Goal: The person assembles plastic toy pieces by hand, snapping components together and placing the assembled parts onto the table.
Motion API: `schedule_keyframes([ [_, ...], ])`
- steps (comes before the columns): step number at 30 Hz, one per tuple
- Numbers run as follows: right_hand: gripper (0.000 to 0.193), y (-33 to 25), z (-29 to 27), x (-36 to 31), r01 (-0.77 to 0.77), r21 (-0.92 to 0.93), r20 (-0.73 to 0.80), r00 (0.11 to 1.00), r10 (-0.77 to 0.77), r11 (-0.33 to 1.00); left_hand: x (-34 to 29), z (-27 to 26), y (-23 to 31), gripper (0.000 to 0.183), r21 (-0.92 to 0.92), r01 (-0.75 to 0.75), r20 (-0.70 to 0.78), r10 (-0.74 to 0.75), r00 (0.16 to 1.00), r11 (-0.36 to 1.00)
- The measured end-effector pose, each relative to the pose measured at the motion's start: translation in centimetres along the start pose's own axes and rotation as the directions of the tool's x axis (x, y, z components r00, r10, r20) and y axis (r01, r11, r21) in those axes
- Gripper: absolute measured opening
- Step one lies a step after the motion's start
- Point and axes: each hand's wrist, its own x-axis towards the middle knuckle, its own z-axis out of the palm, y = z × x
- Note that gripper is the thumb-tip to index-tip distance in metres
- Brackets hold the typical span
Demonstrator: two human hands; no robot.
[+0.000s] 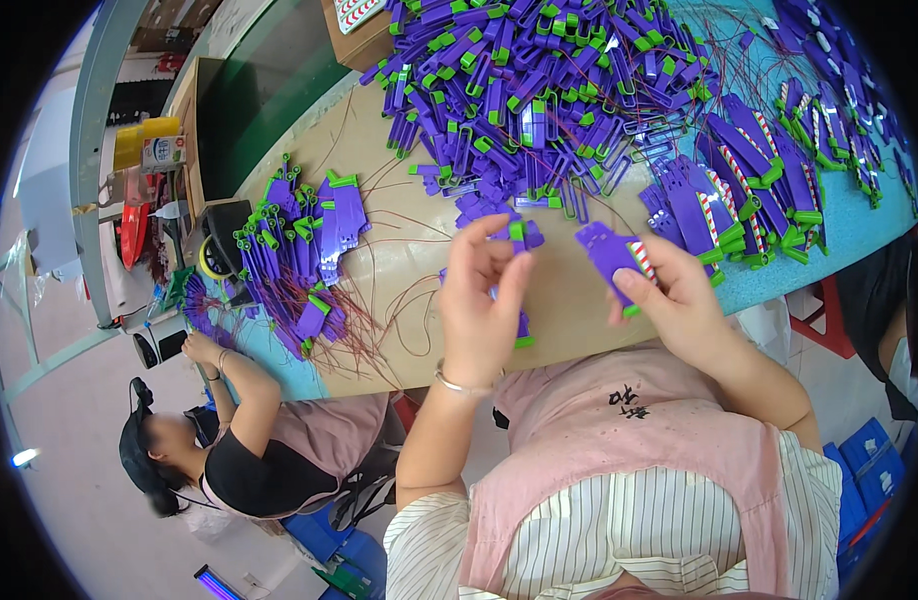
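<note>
Right hand (669,298) holding purple piece (607,252), tan-and-blue table (569,312); co-worker (269,450), pale floor (74,440)

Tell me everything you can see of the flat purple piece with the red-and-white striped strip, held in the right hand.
The flat purple piece, elongated and smooth, looks like plastic. A red-and-white striped strip runs along its right edge, and a bit of bright green shows near its lower end. The right hand pinches it, thumb across the near face, hiding part of it. It tilts, its uneven free end toward the picture's upper left, over the tan tabletop.
</note>
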Motion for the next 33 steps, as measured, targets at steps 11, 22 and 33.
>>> schedule_keyframes([
  [11,0.028,1.0,0.8,0.1,-0.209,0.254,0.224,0.963,0.153,0.944,-2.6,1.2,0.4,0.038,-0.299,0.049,0.123,-0.013,0.992,0.953],
  [22,0.011,0.4,0.4,0.2,0.044,-0.389,0.284,0.956,0.074,0.92,-3.1,-0.5,0.9,0.025,0.021,-0.055,0.336,0.045,0.941,0.998],
  [33,0.057,-0.4,2.0,0.2,-0.183,-0.269,0.234,0.94,0.248,0.946,-2.0,-2.1,0.0,0.024,-0.444,0.025,0.116,0.03,0.993,0.896],
])
